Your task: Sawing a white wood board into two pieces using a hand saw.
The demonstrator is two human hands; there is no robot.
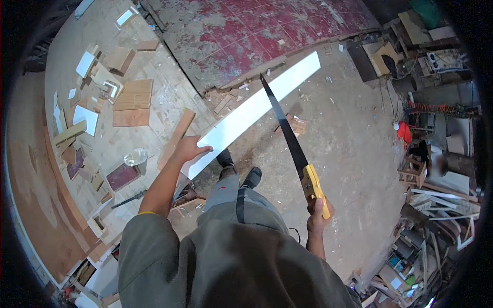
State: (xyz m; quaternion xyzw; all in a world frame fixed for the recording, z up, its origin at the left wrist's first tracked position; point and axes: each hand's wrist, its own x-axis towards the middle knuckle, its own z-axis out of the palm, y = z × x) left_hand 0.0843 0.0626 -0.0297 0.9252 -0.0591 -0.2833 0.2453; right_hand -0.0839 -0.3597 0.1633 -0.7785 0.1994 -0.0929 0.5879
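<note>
My left hand [187, 150] grips the near left end of a long white board [241, 123], which reaches diagonally up and right over the floor. My right hand [319, 210] is closed round the yellow handle of a handsaw [287, 136]. Its dark blade points up and left, and its tip lies just below or over the board's edge in this view; I cannot tell whether they touch. A wooden strip [179, 131] lies on the worktop beside my left hand.
A pale worktop [72, 41] at left holds wood offcuts [131, 102] and a clear container [135, 157]. Red flooring [277, 20] lies beyond a step. A wooden block [295, 123] lies on the grey floor. Scrap wood [441, 205], tools and hoses crowd the right edge.
</note>
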